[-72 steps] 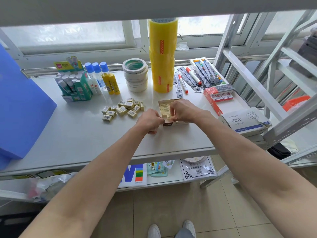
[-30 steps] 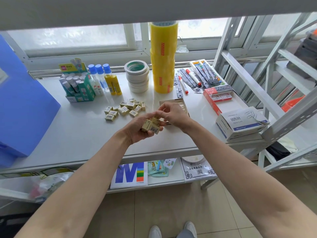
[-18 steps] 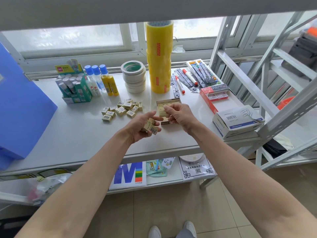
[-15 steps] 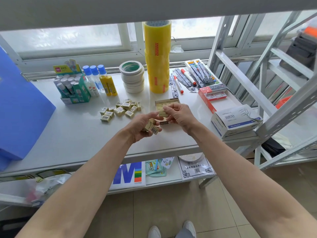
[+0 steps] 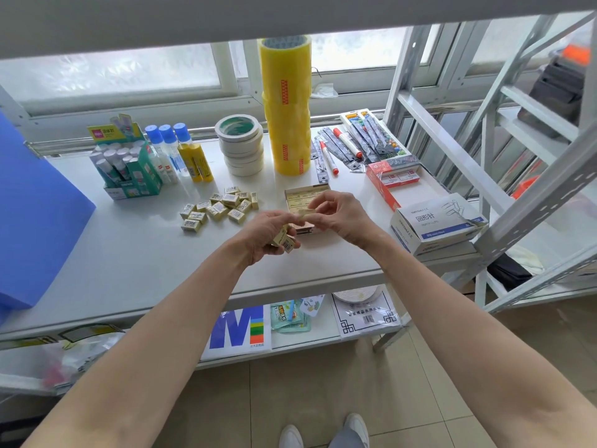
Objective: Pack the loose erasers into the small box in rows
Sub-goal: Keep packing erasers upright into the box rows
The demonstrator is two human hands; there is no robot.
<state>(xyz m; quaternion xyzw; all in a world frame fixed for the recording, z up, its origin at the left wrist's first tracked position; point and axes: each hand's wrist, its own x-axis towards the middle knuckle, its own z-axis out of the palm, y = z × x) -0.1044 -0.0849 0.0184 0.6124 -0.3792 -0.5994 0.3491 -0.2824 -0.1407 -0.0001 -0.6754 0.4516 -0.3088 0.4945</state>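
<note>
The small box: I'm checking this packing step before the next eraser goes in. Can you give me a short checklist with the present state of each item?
1. Small box lies open on the table, within reach: ok.
2. Right hand pinches one eraser above the box: ok.
3. Left hand grips spare erasers beside the box: ok.
4. Rows already in the box look tidy at the far end: ok; the near end is hidden by the hands: cannot tell.
5. Free slot for this eraser: cannot tell.
6. Loose erasers left on the table, so packing is unfinished: not ok.
</note>
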